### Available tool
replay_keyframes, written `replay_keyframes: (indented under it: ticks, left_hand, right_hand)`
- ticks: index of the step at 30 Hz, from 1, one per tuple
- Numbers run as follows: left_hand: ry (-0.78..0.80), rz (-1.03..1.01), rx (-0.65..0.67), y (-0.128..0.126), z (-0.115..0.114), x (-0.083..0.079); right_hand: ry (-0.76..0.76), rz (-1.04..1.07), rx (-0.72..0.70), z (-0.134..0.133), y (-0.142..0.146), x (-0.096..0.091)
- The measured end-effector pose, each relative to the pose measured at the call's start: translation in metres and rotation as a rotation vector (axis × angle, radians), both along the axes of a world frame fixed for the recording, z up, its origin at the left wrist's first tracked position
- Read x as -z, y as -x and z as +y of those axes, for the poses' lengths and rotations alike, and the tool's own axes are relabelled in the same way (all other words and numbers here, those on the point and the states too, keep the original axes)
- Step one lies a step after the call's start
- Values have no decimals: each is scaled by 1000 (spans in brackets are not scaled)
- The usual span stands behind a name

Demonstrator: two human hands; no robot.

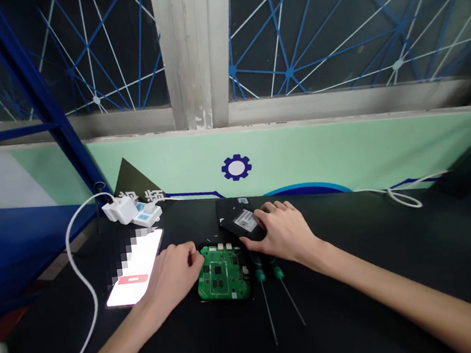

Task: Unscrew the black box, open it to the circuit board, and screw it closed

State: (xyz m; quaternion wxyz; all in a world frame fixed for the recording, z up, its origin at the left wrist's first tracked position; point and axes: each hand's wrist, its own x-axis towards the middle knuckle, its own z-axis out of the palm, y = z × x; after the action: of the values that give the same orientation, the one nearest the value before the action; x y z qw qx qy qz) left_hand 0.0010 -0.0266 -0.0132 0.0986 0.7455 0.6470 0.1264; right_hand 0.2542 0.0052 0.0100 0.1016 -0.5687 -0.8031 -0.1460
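Note:
A green circuit board (222, 274) lies in a black shell on the dark table (357, 276). My left hand (174, 277) rests curled against its left edge, fingers closed and touching the shell. My right hand (282, 229) lies flat with fingers spread on a black cover (240, 219) that bears a white label, tilted behind the board. Two green-handled screwdrivers (268, 294) lie just right of the board, under my right wrist.
A lit phone (135, 267) lies left of my left hand. A white power strip with a charger (131, 211) sits at the back left, its white cable (80, 273) looping down the table. Another white cable (401, 196) lies at the back right. A green wall panel borders the table.

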Motion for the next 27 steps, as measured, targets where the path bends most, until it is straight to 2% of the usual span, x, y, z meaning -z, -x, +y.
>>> replay_keyframes:
  ticks: [7, 14, 18, 23, 27]
  left_hand:
    - [-12, 13, -3, 0, -1, -1]
    - [9, 8, 8, 0, -1, -4]
    - [34, 4, 20, 1, -1, -5]
    - [26, 64, 81, 4, -1, -6]
    - [4, 155, 152, 5, -2, -7]
  right_hand:
    - [26, -30, 30, 0, 1, 0]
    - [28, -8, -5, -5, 1, -10]
    - [36, 69, -141, -12, 4, -17]
    - [256, 189, -432, -22, 12, -25]
    - [320, 79, -459, -22, 22, -29]
